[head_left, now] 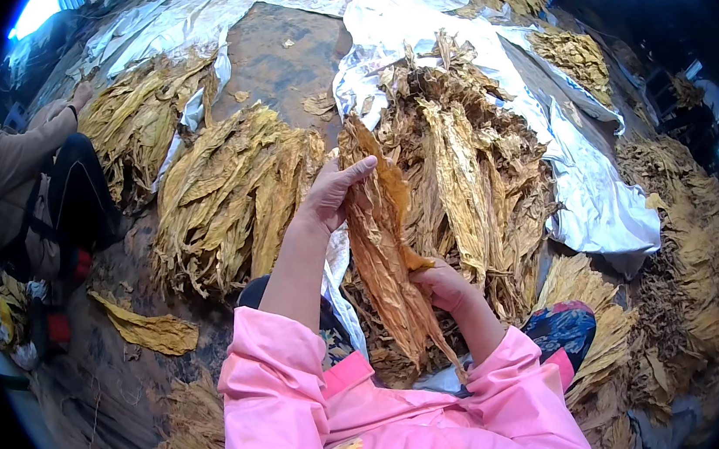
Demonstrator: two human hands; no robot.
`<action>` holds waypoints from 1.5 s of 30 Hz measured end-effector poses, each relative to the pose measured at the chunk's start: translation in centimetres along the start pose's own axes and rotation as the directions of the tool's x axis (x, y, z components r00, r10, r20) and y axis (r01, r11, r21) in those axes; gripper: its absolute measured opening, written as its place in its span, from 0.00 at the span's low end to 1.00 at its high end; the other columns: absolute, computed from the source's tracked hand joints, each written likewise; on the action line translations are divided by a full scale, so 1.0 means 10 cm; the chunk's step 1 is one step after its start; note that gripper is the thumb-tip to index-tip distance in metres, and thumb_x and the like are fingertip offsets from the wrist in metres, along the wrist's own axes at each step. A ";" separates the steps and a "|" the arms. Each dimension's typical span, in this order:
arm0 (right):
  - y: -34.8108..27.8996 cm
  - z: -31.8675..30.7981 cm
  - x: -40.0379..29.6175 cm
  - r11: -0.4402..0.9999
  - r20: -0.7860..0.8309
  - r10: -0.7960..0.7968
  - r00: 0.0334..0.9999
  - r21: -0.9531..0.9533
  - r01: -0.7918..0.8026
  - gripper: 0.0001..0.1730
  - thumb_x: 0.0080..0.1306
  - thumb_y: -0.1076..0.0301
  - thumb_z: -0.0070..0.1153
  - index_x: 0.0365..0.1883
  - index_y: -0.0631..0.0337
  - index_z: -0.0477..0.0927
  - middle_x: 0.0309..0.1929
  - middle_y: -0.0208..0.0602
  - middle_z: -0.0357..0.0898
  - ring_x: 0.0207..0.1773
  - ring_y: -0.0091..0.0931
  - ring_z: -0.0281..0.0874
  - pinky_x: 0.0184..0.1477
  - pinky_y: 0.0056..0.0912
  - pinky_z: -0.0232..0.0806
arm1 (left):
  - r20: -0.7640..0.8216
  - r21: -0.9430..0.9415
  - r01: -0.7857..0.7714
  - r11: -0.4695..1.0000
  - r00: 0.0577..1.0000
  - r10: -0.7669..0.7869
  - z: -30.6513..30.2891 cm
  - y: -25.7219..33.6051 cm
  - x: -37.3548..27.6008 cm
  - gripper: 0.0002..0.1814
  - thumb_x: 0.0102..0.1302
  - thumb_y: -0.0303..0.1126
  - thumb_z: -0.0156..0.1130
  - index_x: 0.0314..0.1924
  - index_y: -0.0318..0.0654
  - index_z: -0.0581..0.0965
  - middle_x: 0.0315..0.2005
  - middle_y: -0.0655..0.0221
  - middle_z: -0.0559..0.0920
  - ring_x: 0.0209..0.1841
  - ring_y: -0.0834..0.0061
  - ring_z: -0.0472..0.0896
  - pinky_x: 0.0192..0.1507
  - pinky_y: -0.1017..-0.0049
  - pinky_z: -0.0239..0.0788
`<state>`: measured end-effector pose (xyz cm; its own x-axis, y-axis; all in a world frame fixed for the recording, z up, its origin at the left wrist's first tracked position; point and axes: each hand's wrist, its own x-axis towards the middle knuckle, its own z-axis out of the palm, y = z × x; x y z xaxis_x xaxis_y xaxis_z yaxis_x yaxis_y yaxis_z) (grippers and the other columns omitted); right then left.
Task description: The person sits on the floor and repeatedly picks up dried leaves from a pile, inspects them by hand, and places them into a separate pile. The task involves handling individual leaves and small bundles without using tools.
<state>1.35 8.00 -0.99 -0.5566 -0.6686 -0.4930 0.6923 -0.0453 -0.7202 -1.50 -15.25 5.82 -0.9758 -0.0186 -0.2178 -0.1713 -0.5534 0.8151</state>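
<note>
In front of my body I hold up a few long, dried brown leaves [378, 249], which look like cured tobacco. My left hand [330, 195] grips them near the upper end, thumb across the front. Lower down, my right hand [446, 286] has its fingers on the edge of an orange-brown leaf [395, 188] in the same bunch. Beyond my right hand spreads a heap of brown leaves [460, 181], with a paler leaf bundle lying on top. A pile of yellower leaves [232, 198] lies to the left of my left forearm.
White plastic sheeting [592, 187] runs behind and right of the brown heap. More leaf piles lie at the far left [138, 116] and along the right side [686, 269]. A seated person [32, 173] works at the left. One loose leaf [153, 328] rests on the dark ground sheet.
</note>
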 end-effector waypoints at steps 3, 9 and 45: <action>0.00 0.06 -0.01 0.965 -0.001 -0.027 1.000 -0.261 0.026 0.24 0.55 0.69 0.52 0.52 0.64 0.68 0.47 0.34 0.71 0.48 0.24 0.69 0.50 0.25 0.62 | 0.135 -0.143 0.057 0.988 0.990 -0.037 0.00 -0.09 0.08 0.17 0.60 0.34 0.57 0.45 0.31 0.69 0.35 0.63 0.79 0.34 0.75 0.79 0.35 0.75 0.74; -0.71 0.38 0.05 0.837 -0.034 -0.461 0.887 -0.348 0.421 0.21 0.59 0.60 0.53 0.47 0.61 0.68 0.38 0.26 0.66 0.39 0.19 0.64 0.42 0.21 0.61 | 0.108 -0.019 0.063 0.998 0.992 -0.060 0.19 -0.21 0.01 0.13 0.61 0.33 0.55 0.44 0.34 0.72 0.29 0.68 0.79 0.31 0.78 0.77 0.34 0.78 0.71; 0.23 0.52 -0.01 0.343 -0.048 -0.487 0.872 -0.929 0.141 0.51 0.49 0.52 0.62 0.61 0.68 0.47 0.59 0.56 0.53 0.62 0.44 0.53 0.63 0.40 0.48 | -0.494 -0.329 -0.358 0.874 0.854 0.164 0.01 -0.19 0.17 0.09 0.64 0.34 0.51 0.30 0.36 0.72 0.22 0.68 0.75 0.26 0.75 0.74 0.31 0.73 0.67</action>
<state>5.37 4.10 -0.01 -0.8443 -0.5259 -0.1029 -0.2672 0.5796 -0.7698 -2.89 -14.11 3.94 -0.7940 -0.5183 -0.3176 0.2448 -0.7509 0.6134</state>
